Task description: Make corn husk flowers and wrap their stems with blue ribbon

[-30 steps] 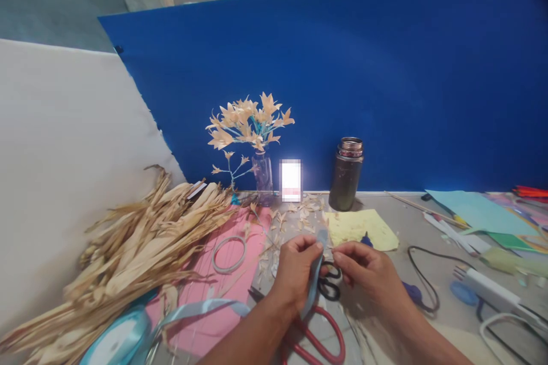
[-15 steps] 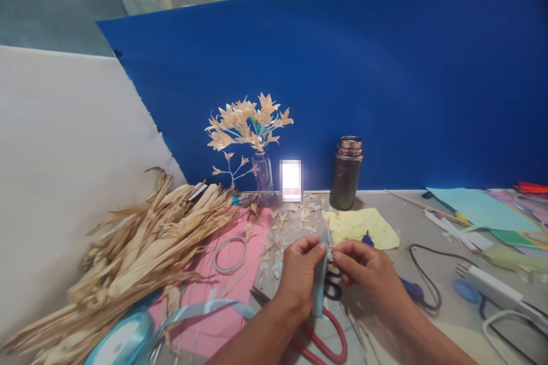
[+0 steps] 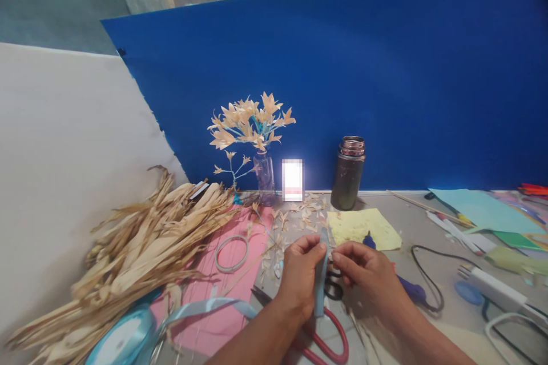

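Between the thumb and fingers of my left hand [image 3: 299, 271] is a light blue ribbon strip [image 3: 319, 293], its lower end hanging down. Just right of it, my right hand [image 3: 368, 271] is closed in a pinch; whatever lies between its fingertips is too small to make out. Beneath my hands are red-handled scissors [image 3: 339, 339] and a black-handled tool [image 3: 334, 289], both partly covered. A blue ribbon roll [image 3: 122, 337] lies at the lower left, with a loose length running toward my left forearm.
Dried corn husks [image 3: 158, 256] are heaped left, beside pink paper [image 3: 205, 325] bearing a wire ring [image 3: 232, 253]. Behind stand a vase [image 3: 264, 176] of husk flowers [image 3: 252, 122] and a dark bottle [image 3: 347, 176]. Yellow paper [image 3: 368, 227], a blue glue gun [image 3: 411, 289] and a white plug [image 3: 492, 285] lie right.
The whole scene has shifted slightly to the right in view. My hands keep nearly the same pose, with the ribbon strip still in the left.
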Demonstrator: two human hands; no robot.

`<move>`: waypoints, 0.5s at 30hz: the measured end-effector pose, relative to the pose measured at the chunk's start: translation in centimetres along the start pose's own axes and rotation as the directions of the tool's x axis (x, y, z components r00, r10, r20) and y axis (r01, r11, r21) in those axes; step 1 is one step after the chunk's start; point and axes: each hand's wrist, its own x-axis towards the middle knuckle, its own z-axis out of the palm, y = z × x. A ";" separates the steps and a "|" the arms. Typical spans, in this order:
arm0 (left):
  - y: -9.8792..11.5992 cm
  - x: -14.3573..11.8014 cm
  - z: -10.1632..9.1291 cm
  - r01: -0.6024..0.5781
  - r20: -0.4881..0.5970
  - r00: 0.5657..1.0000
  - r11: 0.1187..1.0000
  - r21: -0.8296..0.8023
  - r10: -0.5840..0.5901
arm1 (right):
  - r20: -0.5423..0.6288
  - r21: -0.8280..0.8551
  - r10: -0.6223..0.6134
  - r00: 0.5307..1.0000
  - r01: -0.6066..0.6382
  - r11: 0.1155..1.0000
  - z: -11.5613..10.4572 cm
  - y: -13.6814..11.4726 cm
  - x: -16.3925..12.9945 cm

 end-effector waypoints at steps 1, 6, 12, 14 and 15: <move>-0.1 0.0 0.0 -0.010 -0.008 1.000 1.000 0.003 0.010 | -0.003 0.003 0.004 1.000 -0.004 1.000 0.0 -0.1 0.0; -0.4 0.1 0.0 -0.049 -0.016 0.999 0.999 0.001 0.049 | -0.007 -0.003 0.029 1.000 -0.030 1.000 0.1 -0.4 0.0; 0.0 -0.4 0.4 0.001 0.025 1.000 1.000 0.013 -0.002 | 0.018 -0.014 0.024 1.000 -0.024 1.000 0.3 -0.2 0.1; 0.1 -0.5 0.5 0.007 0.019 1.000 1.000 0.019 -0.008 | 0.030 -0.017 0.026 0.999 -0.026 1.000 0.3 -0.2 0.0; 0.2 -0.5 0.5 0.005 0.012 1.000 1.000 0.021 -0.006 | 0.033 -0.019 0.026 0.999 -0.025 0.999 0.3 -0.2 0.0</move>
